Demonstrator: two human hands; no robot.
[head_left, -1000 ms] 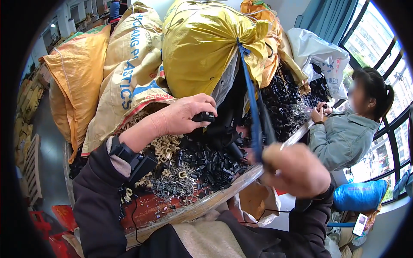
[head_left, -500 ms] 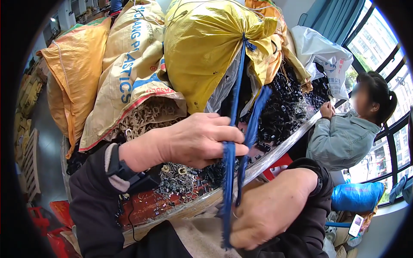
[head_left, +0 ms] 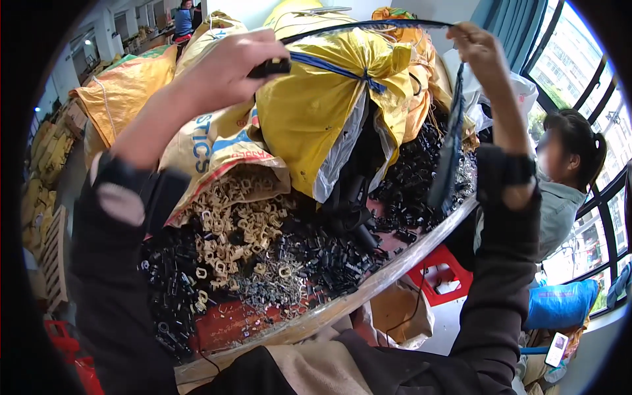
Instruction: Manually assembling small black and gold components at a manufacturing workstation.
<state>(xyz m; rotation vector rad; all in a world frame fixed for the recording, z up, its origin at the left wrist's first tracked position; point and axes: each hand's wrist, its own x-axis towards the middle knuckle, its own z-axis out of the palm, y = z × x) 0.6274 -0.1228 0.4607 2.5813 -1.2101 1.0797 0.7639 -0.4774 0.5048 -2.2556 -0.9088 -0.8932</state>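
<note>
A large yellow woven sack (head_left: pixel 296 122) stands mid-table, its gathered neck tied with a blue cloth strip (head_left: pixel 319 62). My left hand (head_left: pixel 230 69) is closed on the strip, left of the knot (head_left: pixel 373 80); a dark bunched part shows at its fingers. From there a length arches above the sack to my right hand (head_left: pixel 479 51), raised at the upper right with its fingers closed round it. A loose tail hangs below the right hand, blurred by motion. Beneath the tie the sack gapes, with a clear plastic liner (head_left: pixel 339 161) and black parts showing.
Tan plastic parts (head_left: pixel 230 230) spill from a beige sack (head_left: pixel 217 141) onto the red tabletop (head_left: pixel 227 326). Black parts (head_left: pixel 329 257) lie about them. A wrapped table edge (head_left: pixel 395 270) crosses in front. At the right stands a person (head_left: pixel 559 204); a red stool (head_left: pixel 444 276) is below.
Both hands have risen from low over the table edge and moved apart, the left up-left, the right up-right. The strip, hanging down before, now stretches between them above the sack.
</note>
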